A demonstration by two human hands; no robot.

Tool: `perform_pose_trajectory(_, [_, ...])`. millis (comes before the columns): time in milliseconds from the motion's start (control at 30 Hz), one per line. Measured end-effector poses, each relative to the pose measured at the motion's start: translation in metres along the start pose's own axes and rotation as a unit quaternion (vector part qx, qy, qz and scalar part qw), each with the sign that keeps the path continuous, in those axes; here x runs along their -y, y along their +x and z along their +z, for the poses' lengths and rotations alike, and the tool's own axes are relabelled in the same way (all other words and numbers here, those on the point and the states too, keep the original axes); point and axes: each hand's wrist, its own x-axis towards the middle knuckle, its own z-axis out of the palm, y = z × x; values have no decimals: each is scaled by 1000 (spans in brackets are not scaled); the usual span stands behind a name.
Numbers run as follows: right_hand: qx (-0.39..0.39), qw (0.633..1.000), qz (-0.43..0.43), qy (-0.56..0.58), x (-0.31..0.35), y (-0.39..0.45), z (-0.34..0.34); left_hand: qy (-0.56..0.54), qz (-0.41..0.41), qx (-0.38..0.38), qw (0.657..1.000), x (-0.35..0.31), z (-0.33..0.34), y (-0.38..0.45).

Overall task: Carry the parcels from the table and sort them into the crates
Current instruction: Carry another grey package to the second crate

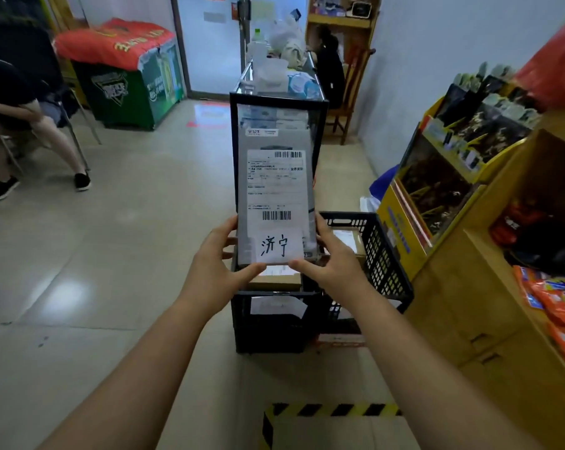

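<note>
I hold a flat grey parcel (pixel 274 196) upright in front of me, with a white shipping label and a handwritten white note at its lower end. My left hand (pixel 219 264) grips its lower left edge, and my right hand (pixel 326 261) grips its lower right edge. Below the parcel, two black plastic crates stand on the floor: the near crate (pixel 271 323) with a brown box inside and a paper tag on its front, and the right crate (pixel 382 254) holding a cardboard parcel (pixel 346 241).
A glass display counter (pixel 278 102) stands just behind the crates. Yellow snack racks (pixel 443 177) and a wooden shelf (pixel 489 306) line the right side. A seated person (pixel 24 125) and a green cooler (pixel 128 92) are at left. Hazard-striped tape (pixel 333 410) marks the floor near me.
</note>
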Motion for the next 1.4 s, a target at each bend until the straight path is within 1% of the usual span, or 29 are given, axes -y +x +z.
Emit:
perform_pose_trajectory(167, [-22,999,49,-5,-28,13,-22,-13,3,41,999,5,31,30])
perform_pose_trajectory(433, [-62,995,72,11,-71,20,-85,-25,16,87,996,-23,101,65])
perform_pose_trajectory(567, [-76,995,62,10,-106,22,-139,-25,26,92,995,-49,158,78])
perform_pose_trajectory(767, [-79,994,74,12,-163,14,-226,-35,2,113,993,-91,254,90])
perform_pose_trajectory(933, [-76,993,84,17,-203,7,-272,-30,-25,123,992,-113,314,91])
perform_pose_trajectory(1133, [-56,993,91,48,-237,13,-289,-10,-51,135,989,-112,346,97])
perform_pose_trajectory(1400, [-29,989,128,63,-252,48,-280,6,-52,137,989,-85,352,125])
